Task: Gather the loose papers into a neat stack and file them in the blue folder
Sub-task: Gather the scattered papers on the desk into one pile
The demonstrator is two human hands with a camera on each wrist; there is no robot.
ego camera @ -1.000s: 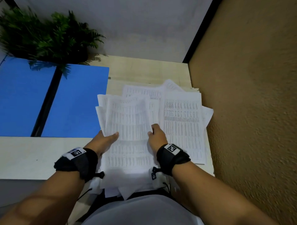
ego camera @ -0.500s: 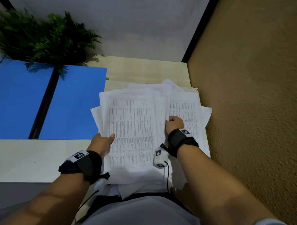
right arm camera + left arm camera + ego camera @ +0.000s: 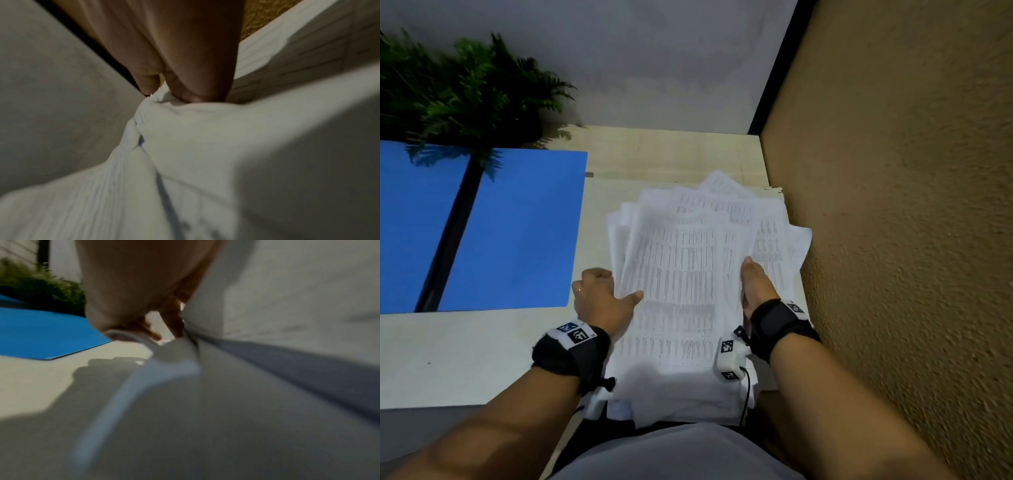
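Observation:
A fanned bundle of white printed papers (image 3: 681,274) lies at the desk's right end, its near part hanging over the front edge. My left hand (image 3: 602,294) grips the bundle's left edge, thumb on top and fingers curled beneath (image 3: 172,321). My right hand (image 3: 753,281) holds the right edge, fingers tucked under the sheets (image 3: 185,91). More sheets (image 3: 777,236) stick out askew to the right and at the back. The blue folder (image 3: 517,233) lies open and flat on the desk to the left, a dark spine down its middle.
A rough tan wall (image 3: 893,240) stands close along the right of the papers. A green fern (image 3: 465,92) sits at the back left, overhanging the folder. The pale desk (image 3: 465,353) shows bare surface in front of the folder.
My right hand moved from the middle of the top sheet out to the bundle's right edge. The loose sheets have been drawn closer together. My left hand keeps its hold on the left edge.

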